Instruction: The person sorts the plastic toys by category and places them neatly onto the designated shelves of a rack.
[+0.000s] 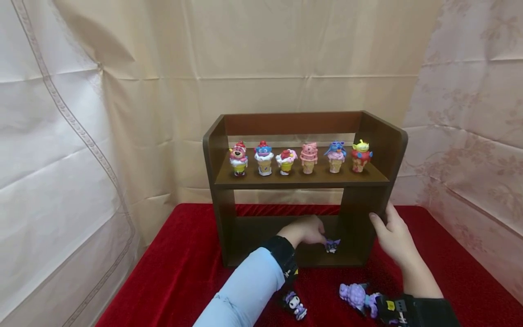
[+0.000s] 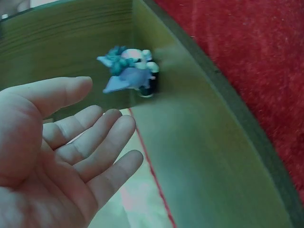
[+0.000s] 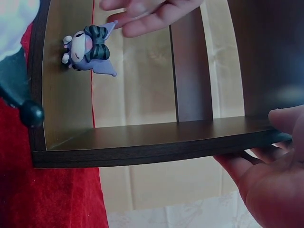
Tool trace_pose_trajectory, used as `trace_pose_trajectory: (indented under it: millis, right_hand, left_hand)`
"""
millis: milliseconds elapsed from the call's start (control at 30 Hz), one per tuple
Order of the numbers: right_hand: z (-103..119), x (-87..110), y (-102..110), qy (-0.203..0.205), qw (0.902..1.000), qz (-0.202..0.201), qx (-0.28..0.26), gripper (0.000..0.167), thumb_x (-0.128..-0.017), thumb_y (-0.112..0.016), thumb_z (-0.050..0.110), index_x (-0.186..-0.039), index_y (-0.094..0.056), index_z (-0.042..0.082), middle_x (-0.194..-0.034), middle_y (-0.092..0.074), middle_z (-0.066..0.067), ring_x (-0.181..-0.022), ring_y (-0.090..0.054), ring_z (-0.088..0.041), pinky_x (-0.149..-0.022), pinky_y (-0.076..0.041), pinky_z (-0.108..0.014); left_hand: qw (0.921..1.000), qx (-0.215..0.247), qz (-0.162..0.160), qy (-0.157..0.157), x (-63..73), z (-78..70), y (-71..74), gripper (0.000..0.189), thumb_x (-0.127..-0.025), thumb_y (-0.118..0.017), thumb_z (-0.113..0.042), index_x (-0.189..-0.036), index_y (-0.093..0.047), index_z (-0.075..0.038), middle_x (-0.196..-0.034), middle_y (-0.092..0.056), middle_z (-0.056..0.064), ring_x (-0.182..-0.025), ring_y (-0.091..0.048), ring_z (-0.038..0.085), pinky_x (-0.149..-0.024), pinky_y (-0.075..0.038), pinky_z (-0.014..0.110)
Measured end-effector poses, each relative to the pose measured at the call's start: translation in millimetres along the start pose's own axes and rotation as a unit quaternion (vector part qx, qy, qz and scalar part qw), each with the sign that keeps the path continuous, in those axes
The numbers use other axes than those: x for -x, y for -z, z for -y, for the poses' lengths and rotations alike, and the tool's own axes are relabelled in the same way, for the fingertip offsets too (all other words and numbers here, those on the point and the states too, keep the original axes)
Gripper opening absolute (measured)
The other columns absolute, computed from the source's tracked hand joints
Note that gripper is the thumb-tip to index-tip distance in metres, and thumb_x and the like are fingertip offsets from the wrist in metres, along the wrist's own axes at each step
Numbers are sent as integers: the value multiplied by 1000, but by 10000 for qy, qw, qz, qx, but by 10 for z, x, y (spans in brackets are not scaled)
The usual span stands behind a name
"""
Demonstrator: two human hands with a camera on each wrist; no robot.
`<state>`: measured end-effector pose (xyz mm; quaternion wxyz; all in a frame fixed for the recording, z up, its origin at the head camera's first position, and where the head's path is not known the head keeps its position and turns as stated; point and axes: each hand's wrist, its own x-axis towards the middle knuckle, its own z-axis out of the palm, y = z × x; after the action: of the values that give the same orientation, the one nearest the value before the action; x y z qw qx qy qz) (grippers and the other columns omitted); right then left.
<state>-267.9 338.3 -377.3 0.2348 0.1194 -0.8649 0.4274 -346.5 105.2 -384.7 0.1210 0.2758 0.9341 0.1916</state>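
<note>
A small purple and white figurine with pointed ears (image 1: 332, 245) stands on the lower level of a dark brown two-level shelf (image 1: 302, 185), near its right side panel. My left hand (image 1: 306, 230) reaches into that level beside the figurine (image 2: 133, 71). In the left wrist view a gap separates the fingers from it, and the left hand (image 2: 71, 147) is empty with its fingers loosely extended. My right hand (image 1: 397, 236) grips the front edge of the right side panel. In the right wrist view the thumb of the right hand (image 3: 275, 175) lies on one face, the fingers on the other.
Several ice-cream-cone figurines (image 1: 264, 159) stand in a row on the upper level. On the red cloth (image 1: 163, 272) before the shelf lie a white and purple figurine (image 1: 295, 305) and a larger lilac figurine (image 1: 355, 295), close to the right wrist.
</note>
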Motion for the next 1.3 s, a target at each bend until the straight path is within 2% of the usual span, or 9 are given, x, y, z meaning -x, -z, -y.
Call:
trace_pose_trajectory:
  millis: [67,233,433,733,833,900,1000,1167,1300]
  right_hand:
    - [-6,1,2,22,10000,-15,13,59,-109,-47,21,-163,-23,15,-145,-48,-29,-128,-50,-46,-84,-37,-9]
    - [-21,4,-3,49,10000,-23,-51,60,-109,-47,20,-163,-22,18,-146,-48,-29,-128,-49,-45,-84,-36,-7]
    - [-27,9,3,-5,10000,-24,-36,61,-109,-47,22,-164,-20,19,-146,-48,-29,-129,-49,-46,-85,-36,-7]
    - [-35,10,10,9,10000,-59,12,59,-109,-46,22,-162,-23,13,-145,-48,-30,-127,-49,-46,-84,-35,-7]
    - [-33,10,11,2,10000,-55,26,59,-109,-47,23,-163,-23,14,-145,-48,-30,-128,-49,-47,-85,-36,-8]
    - [-33,11,9,-9,10000,-41,43,60,-109,-46,23,-163,-21,15,-146,-47,-31,-128,-48,-47,-90,-42,-16]
    - [-40,13,0,-19,10000,-38,79,61,-109,-46,23,-164,-20,17,-146,-47,-30,-129,-49,-46,-91,-43,-19]
    - [-47,11,-15,16,10000,-41,26,61,-109,-47,23,-164,-20,19,-147,-47,-30,-129,-48,-46,-85,-36,-8]
    - [-40,4,-18,20,10000,-22,31,62,-109,-47,23,-165,-18,21,-148,-46,-30,-130,-47,-47,-90,-40,-14]
  left_hand:
    - [9998,48,-50,-178,17,13,43,32,-93,-74,-26,-120,-73,-9,-114,-70,-1,-98,-66,13,-82,-53,25]
    - [9979,178,-208,-593,75,58,130,31,-93,-73,-22,-119,-72,-6,-112,-71,0,-97,-65,10,-81,-51,21]
    - [9957,522,-223,-730,216,101,192,29,-96,-72,-22,-120,-70,-7,-108,-71,0,-96,-65,8,-81,-51,21]
    - [9912,569,-243,-1168,453,145,276,28,-97,-71,-23,-120,-71,-8,-108,-72,-1,-97,-65,5,-83,-50,19]
    - [9904,570,-240,-1238,526,164,272,28,-97,-71,-24,-121,-71,-9,-108,-72,-3,-96,-65,3,-84,-51,19]
    - [9897,600,-214,-1280,571,177,258,28,-97,-71,-25,-120,-71,-10,-107,-71,-4,-96,-64,2,-85,-51,20]
    - [9888,663,-173,-1325,638,197,230,26,-96,-73,-25,-118,-72,-11,-103,-71,-7,-94,-64,1,-85,-51,19]
    - [9884,647,-117,-1366,768,211,217,26,-95,-74,-27,-116,-72,-12,-101,-71,-8,-93,-63,0,-85,-51,19]
    - [9882,657,-40,-1381,866,231,221,27,-96,-73,-27,-118,-72,-12,-104,-71,-8,-94,-63,0,-84,-51,20]
